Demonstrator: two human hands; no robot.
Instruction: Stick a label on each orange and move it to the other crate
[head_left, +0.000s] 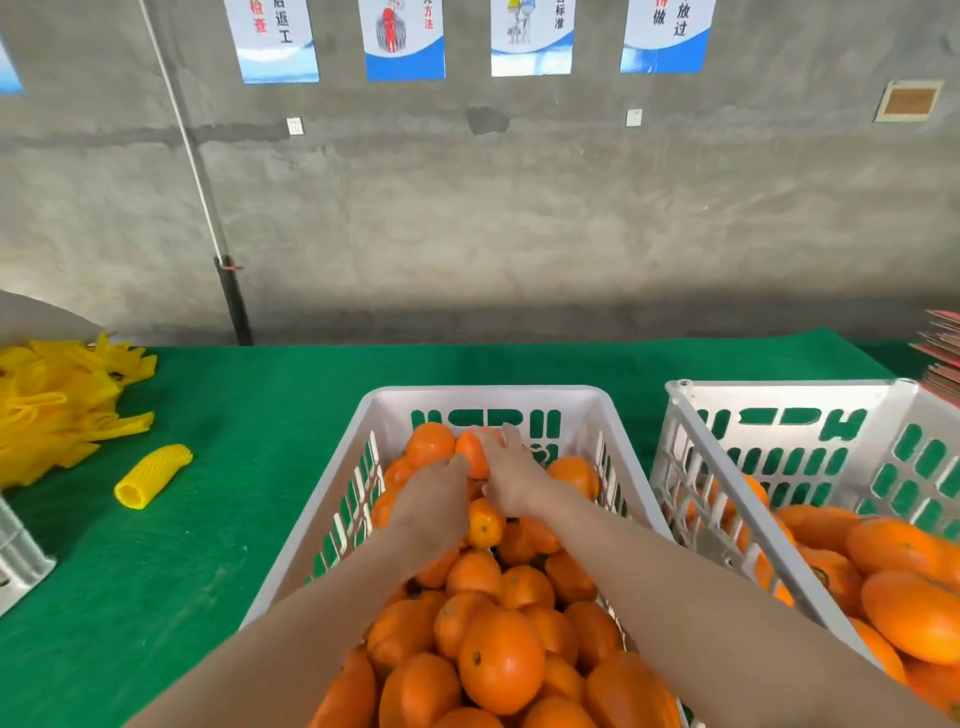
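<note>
A bare concrete wall (519, 208) with a row of blue-and-white posters (405, 36) stands behind a counter (260, 415) covered in green matting. A white slotted crate (483, 392) sits at the centre of the counter, heaped almost to its rim with oranges (501, 660).

Both of the person's bare arms reach to the far end of this crate. There the right hand (511, 470) curves its fingers over the top of one orange (470, 449) and grips it. The left hand (439, 486) meets the near side of the same orange. Its fingertips are hidden, so it is unclear whether it is pinching anything. No label or label sheet can be made out.

Just right of the centre crate stands a second white crate (779, 387), holding a shallower layer of fruit (909, 613). Left of the centre crate lie a pile of yellow foam nets (57, 410) and one rolled yellow foam sleeve (153, 475).

The task looks far from done. The centre crate, which is probably the supply, is nearly full, and the second crate has plenty of room. The held orange has not yet left the centre crate. No sticker shows on any fruit, so which ones are finished cannot be told.
</note>
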